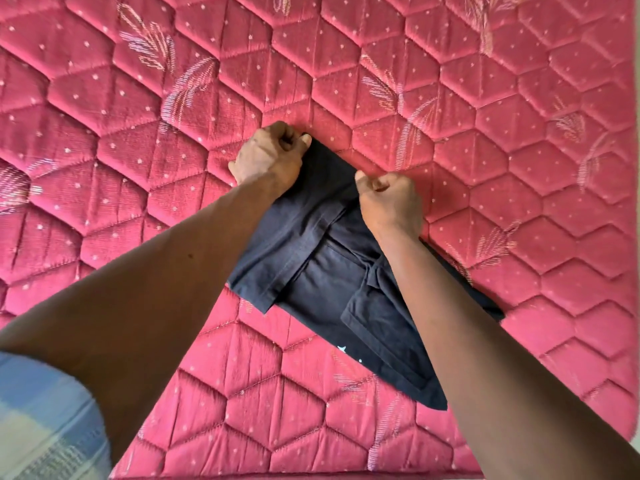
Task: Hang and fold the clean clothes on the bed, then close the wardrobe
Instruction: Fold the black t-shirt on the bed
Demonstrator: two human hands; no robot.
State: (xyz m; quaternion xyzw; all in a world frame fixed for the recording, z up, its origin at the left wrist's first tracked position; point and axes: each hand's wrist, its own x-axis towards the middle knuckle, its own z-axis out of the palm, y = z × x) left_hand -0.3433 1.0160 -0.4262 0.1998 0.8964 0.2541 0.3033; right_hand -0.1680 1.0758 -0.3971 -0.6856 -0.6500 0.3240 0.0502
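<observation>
Near the middle of the red quilted mattress (450, 98), the left hand (268, 157) and right hand (389, 199) each pinch the far edge of a partly folded dark navy cotton garment (329, 271).

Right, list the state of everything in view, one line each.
black garment: partly folded, sides turned in, lying flat on the mattress
left hand: grips the garment's far left corner
right hand: grips the garment's far right corner
mattress: red, quilted, bears the garment
</observation>
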